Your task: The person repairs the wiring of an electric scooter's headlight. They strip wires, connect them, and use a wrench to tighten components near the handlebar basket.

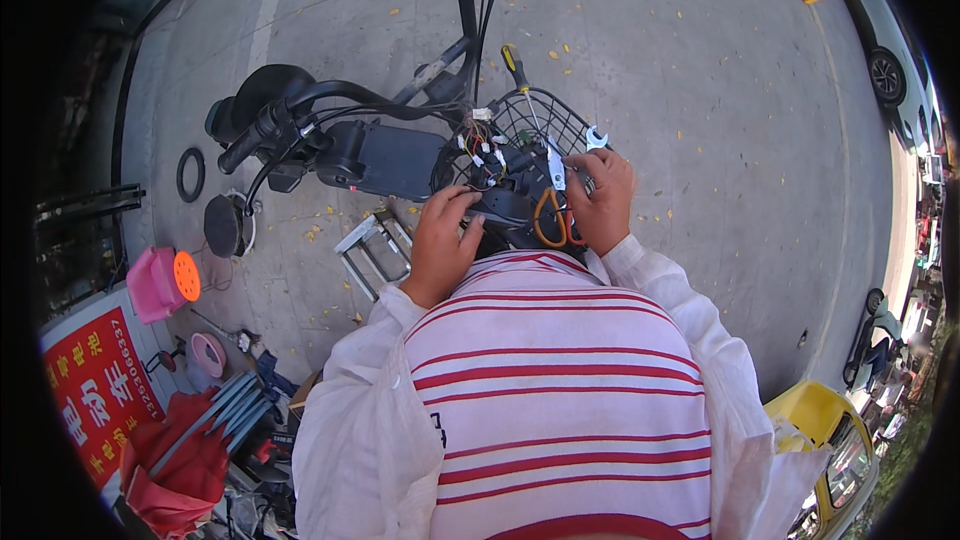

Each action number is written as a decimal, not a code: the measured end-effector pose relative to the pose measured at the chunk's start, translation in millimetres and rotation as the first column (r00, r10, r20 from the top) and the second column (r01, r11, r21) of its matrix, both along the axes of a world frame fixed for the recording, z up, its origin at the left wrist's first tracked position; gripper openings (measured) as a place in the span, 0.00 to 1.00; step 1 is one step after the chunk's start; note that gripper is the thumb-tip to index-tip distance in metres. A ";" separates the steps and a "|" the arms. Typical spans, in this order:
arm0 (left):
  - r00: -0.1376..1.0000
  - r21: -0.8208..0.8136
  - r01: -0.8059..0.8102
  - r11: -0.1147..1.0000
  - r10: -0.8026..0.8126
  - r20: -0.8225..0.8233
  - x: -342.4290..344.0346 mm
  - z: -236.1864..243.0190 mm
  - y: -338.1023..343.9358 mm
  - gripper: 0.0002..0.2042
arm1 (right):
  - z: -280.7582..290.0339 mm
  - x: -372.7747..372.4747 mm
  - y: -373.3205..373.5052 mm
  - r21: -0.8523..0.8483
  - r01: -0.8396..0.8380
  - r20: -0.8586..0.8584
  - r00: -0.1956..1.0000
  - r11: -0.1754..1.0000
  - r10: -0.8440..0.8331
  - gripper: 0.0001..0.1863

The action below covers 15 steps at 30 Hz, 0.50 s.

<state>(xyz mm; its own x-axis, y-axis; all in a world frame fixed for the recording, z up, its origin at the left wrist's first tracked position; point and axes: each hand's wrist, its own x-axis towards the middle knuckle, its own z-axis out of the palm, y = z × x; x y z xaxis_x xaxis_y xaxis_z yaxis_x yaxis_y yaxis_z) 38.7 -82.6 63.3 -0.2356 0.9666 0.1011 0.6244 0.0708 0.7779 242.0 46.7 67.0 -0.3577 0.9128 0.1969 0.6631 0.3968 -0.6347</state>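
Observation:
An electric scooter's opened front end lies before me, with a bundle of coloured wires and white connectors [482,152] exposed. Beside it, my left hand [442,245] rests at a black housing [503,206], fingers bent and closed on something too small to make out. My right hand [603,202] is over the black wire basket [545,120], its fingers drawn together; what they hold is hidden. Just left of that hand are orange-handled scissors [541,220]. A yellow-and-black screwdriver [514,68] and an open-end wrench [596,138] lie in the basket.
The handlebar [345,90] and a dark scooter panel [395,157] extend left. A metal stool [375,250] stands below them. Further left are a tyre [190,174], a pink container [152,285] and a folded red umbrella [180,460]. A yellow vehicle [815,415] is at the lower right.

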 end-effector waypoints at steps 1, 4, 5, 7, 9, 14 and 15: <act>1.000 0.005 -0.003 1.000 0.003 0.001 -0.5 -0.3 0.9 0.15 | 3.7 -6.4 3.4 -0.006 -0.045 -0.007 0.999 0.999 0.045 0.10; 1.000 0.028 -0.021 0.999 0.021 0.007 -1.6 -0.8 3.5 0.14 | 12.9 -27.0 14.5 0.015 -0.156 -0.059 0.986 0.988 0.157 0.10; 1.000 0.030 -0.029 0.999 0.029 0.008 -2.2 -0.5 3.9 0.14 | 14.5 -33.6 17.0 0.007 -0.197 -0.079 0.977 0.980 0.197 0.10; 0.999 0.034 -0.047 0.998 0.046 0.012 -3.6 0.4 4.4 0.13 | 12.8 -44.8 20.3 0.016 -0.242 -0.077 0.967 0.970 0.243 0.10; 0.998 0.039 -0.058 0.998 0.058 0.019 -4.5 -0.5 3.8 0.13 | 10.9 -53.8 23.3 0.024 -0.275 -0.065 0.959 0.961 0.276 0.10; 0.997 0.033 -0.075 0.997 0.075 0.013 -6.4 -5.0 0.5 0.13 | -1.1 -67.9 28.8 0.023 -0.326 0.005 0.945 0.945 0.326 0.11; 0.997 0.029 -0.078 0.997 0.077 0.017 -6.6 -4.8 -0.3 0.13 | -4.8 -69.9 30.3 0.002 -0.343 -0.001 0.939 0.939 0.343 0.12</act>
